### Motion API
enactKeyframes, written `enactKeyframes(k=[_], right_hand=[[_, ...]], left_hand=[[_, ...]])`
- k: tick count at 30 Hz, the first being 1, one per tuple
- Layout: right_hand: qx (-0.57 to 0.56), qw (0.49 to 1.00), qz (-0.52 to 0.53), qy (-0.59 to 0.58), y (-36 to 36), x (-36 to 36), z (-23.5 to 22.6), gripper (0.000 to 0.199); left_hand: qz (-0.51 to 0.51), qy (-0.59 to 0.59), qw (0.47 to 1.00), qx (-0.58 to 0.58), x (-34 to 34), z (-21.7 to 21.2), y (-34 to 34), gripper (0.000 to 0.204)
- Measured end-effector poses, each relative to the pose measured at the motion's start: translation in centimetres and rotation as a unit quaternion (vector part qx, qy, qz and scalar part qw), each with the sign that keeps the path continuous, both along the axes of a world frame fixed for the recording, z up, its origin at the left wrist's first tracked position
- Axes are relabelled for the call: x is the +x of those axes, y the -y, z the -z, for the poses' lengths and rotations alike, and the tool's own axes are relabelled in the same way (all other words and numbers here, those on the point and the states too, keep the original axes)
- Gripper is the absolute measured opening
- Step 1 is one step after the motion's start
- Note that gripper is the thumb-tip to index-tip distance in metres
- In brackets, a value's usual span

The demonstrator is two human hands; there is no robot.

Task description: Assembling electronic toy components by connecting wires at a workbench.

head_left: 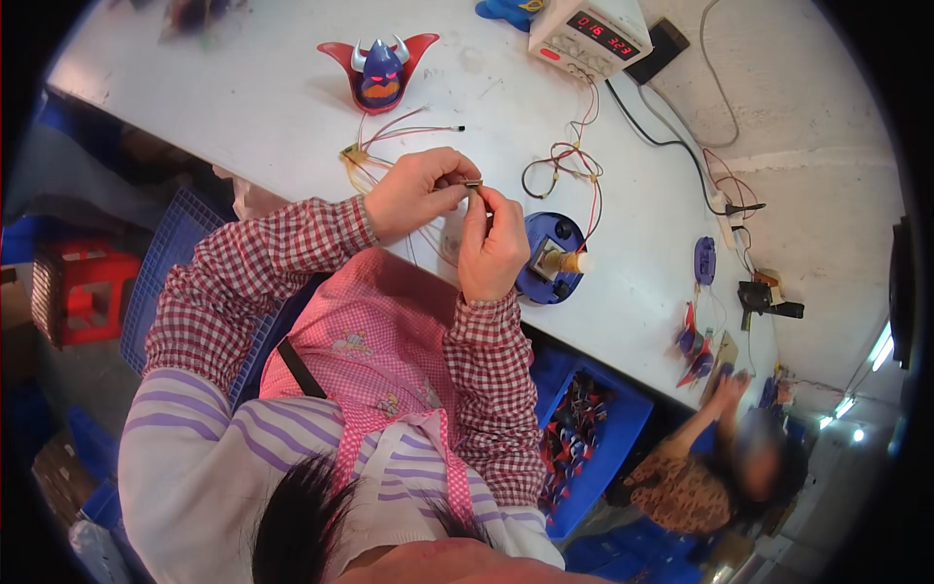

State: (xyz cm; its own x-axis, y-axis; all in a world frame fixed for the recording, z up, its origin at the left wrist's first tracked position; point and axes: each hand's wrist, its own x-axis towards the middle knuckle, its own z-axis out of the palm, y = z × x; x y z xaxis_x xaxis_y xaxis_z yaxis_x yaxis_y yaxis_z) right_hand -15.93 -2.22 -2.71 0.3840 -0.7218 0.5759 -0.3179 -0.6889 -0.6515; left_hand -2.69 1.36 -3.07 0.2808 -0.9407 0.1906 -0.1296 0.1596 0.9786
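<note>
My left hand (413, 190) and my right hand (491, 243) meet over the near edge of a white table (243, 107). Between their fingertips both pinch a small dark metal part (472, 184), from which thin wires (375, 161) trail left across the table. A blue round base with a small motor on it (552, 258) lies just right of my right hand. Red and black leads (564, 165) run from that base up to a white power supply with a red display (589, 34).
A blue toy head with horns and a red collar (381, 70) stands further back on the table. A blue crate of small parts (584, 438) sits below the table edge. A co-worker (720, 467) works at the right. A red stool (83, 292) and a blue basket (165, 263) are at the left.
</note>
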Motion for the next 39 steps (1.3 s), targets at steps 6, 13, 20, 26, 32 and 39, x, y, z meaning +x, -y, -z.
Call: enactKeyframes(k=[6, 13, 20, 26, 32, 39], right_hand=[[-0.024, 1.000, 0.005, -0.019, 0.5, 0.2, 0.5, 0.012], [-0.038, 0.999, 0.005, -0.022, 0.3, 0.3, 1.1, 0.010], [-0.033, 0.999, 0.005, -0.022, 0.2, 0.4, 1.3, 0.010], [-0.039, 0.999, -0.002, -0.024, 0.3, 0.4, 1.2, 0.010], [-0.038, 0.999, -0.002, -0.036, 0.3, 0.3, 1.4, 0.011], [-0.044, 0.999, -0.005, -0.032, 0.3, 0.4, 1.3, 0.011]], left_hand=[[0.000, 0.045, 0.999, -0.002, 0.1, 0.1, -0.1, 0.022], [0.008, 0.035, 0.999, 0.007, 0.2, 0.1, -0.3, 0.021], [0.004, 0.069, 0.998, -0.006, 0.2, 0.1, -0.2, 0.021], [0.003, 0.071, 0.998, -0.001, 0.1, -0.1, -0.2, 0.021], [0.007, 0.068, 0.998, -0.001, 0.2, 0.1, -0.1, 0.020], [0.009, 0.065, 0.998, 0.002, 0.2, 0.1, -0.1, 0.018]])
